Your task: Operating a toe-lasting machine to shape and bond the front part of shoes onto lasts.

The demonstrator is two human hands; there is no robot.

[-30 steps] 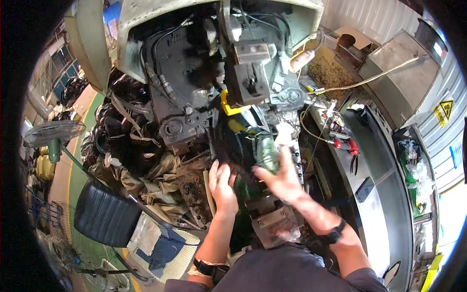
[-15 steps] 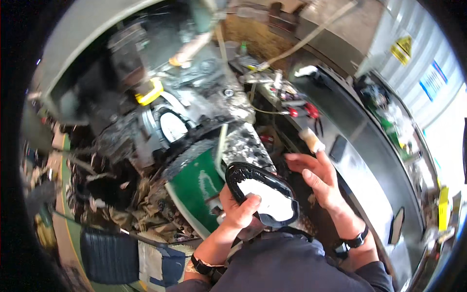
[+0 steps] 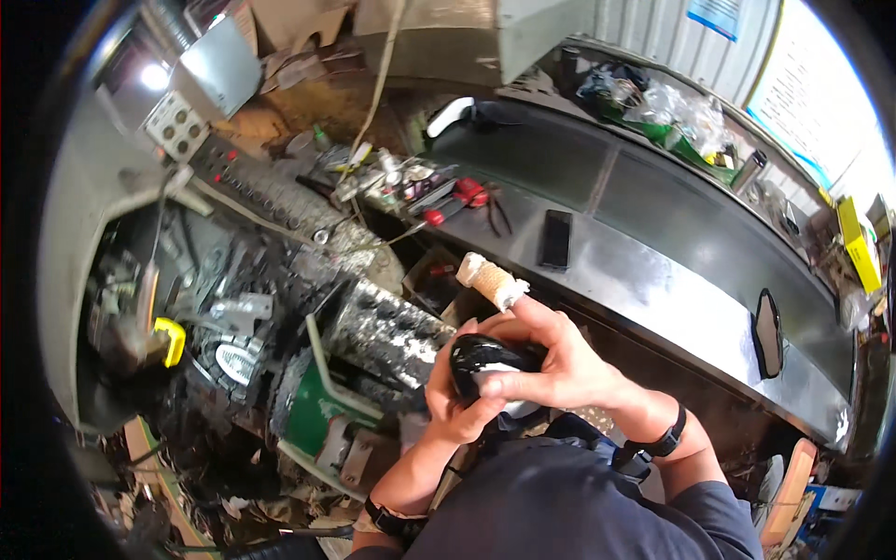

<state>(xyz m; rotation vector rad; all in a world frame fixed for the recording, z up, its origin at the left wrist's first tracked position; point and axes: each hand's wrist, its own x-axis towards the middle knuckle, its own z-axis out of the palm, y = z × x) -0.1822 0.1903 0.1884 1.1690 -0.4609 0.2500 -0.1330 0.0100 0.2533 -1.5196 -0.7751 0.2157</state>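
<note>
Down low, both hands (image 3: 565, 369) grip a glossy, rounded, black-and-white rubbery-looking piece (image 3: 481, 355). Loosened fingers (image 3: 509, 385) could drop it, I reckon.

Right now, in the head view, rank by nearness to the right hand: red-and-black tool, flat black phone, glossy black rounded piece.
1. Black piece: touching the right hand, on its left.
2. Black phone: ahead, on metal bench.
3. Red-and-black tool: farther, left of phone.
</note>
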